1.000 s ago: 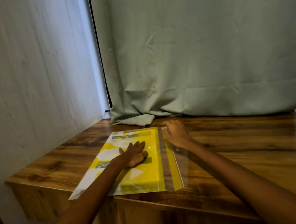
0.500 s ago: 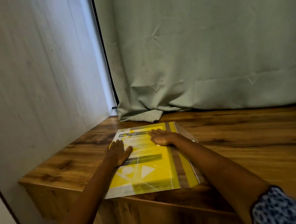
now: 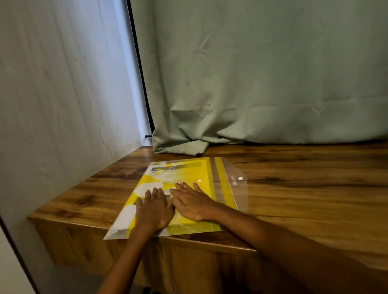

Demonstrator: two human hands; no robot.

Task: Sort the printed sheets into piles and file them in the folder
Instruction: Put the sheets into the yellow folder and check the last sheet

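Here our left hand (image 3: 154, 208) and right hand (image 3: 192, 204) lie flat, fingers straight, pressing the clear folder (image 3: 228, 191) with its yellow sheets (image 3: 190, 171) on the table (image 3: 303, 197). Filing looks nearly done; next we'd fold its open flap (image 3: 235, 178) and snap it shut.

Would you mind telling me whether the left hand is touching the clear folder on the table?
Touching. The head view shows the left hand lying flat, fingers straight, on the clear folder, with no gap beneath the palm.
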